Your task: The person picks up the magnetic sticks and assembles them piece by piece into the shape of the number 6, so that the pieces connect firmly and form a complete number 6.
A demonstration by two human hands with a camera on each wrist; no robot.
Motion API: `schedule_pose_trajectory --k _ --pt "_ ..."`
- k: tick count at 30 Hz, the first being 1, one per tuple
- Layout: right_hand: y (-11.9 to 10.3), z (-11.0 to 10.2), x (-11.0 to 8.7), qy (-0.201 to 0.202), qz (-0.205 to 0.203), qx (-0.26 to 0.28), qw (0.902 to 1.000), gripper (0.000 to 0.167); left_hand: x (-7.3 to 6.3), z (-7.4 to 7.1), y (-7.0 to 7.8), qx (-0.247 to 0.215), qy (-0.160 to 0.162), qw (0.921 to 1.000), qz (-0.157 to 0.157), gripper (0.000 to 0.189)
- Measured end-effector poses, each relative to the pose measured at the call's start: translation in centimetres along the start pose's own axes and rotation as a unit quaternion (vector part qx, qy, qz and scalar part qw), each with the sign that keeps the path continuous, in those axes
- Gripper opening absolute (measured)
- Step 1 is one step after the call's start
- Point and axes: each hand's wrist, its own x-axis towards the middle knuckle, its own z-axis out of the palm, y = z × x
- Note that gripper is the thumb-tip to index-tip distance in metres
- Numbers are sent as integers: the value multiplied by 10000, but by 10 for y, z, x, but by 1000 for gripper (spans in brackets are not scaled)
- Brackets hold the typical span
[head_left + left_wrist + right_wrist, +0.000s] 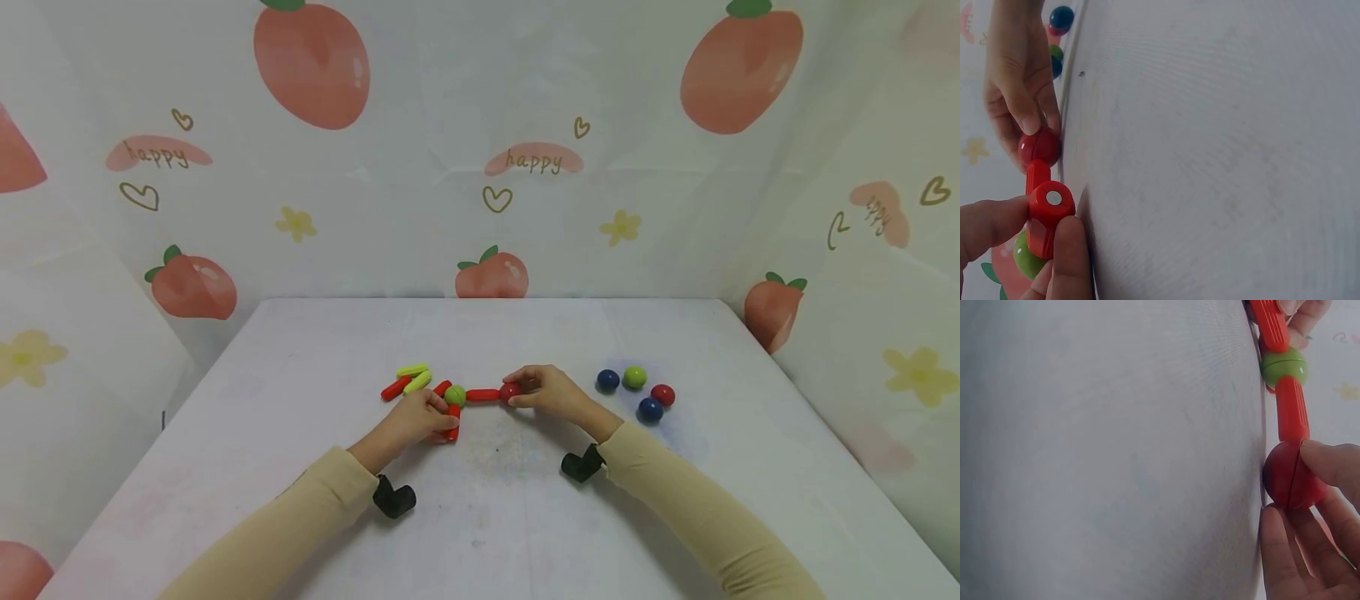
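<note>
My left hand pinches a red magnetic stick between thumb and fingers; a pale round magnet shows in its end in the left wrist view. That stick meets a green ball, which also joins a second red stick running to the right. At its far end sits a red ball, and my right hand grips this ball with thumb and fingertips. Another red stick lies behind the green ball; the head view does not show clearly whether it is attached.
Beside my left hand lie two yellow-green sticks and a loose red stick. Toward the right are two blue balls, a green ball and a red ball. Black wrist mounts hang under both forearms, close above the white table.
</note>
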Motion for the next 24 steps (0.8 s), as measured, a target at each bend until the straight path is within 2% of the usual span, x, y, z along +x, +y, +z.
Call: schedule_pose_trajectory --k 8,18,24 --pt "1 -1 -1 -27 -34 29 10000 31 2 0 -3 -1 -19 10000 27 28" --pt "-1 -2 -3 -56 -76 88 9999 32 3 0 -2 -47 -53 9999 -87 28" --pt "-3 -3 -4 -94 -158 92 9998 38 2 0 -3 -126 -64 9998 -109 28"
